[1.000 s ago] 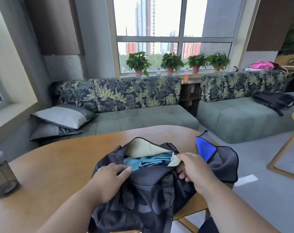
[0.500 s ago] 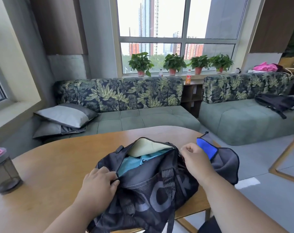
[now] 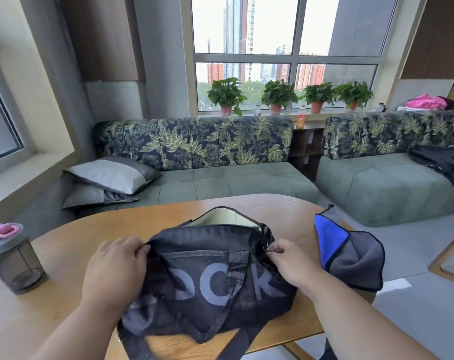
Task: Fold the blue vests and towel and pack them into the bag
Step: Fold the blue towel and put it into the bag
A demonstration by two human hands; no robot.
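The black mesh-fronted fabric bag with large grey letters lies on the rounded wooden table, near its front edge, straps trailing toward the viewer. Its top opening is nearly drawn together; only a narrow gap at the back stays open, showing a pale cream-yellow lining or cloth inside. Nothing else of the contents can be made out through that gap.

The left hand grips the bag's left end, fingers curled over the black fabric at the corner of the opening. The right hand pinches something small at the right end of the opening, apparently a metal zip pull, between thumb and fingertips; the piece is too small to tell for certain.

Just to the right of the bag, apart from it, a blue and grey towel with dark edging lies over the table's right edge, partly hanging off it.

At the far left of the table stands a smoky translucent plastic bottle with a grey lid and pink cap, upright and well apart from the bag.

Beyond the table is a green sofa with a leaf-patterned back, two grey cushions stacked at its left end. Potted green plants line the windowsill behind.
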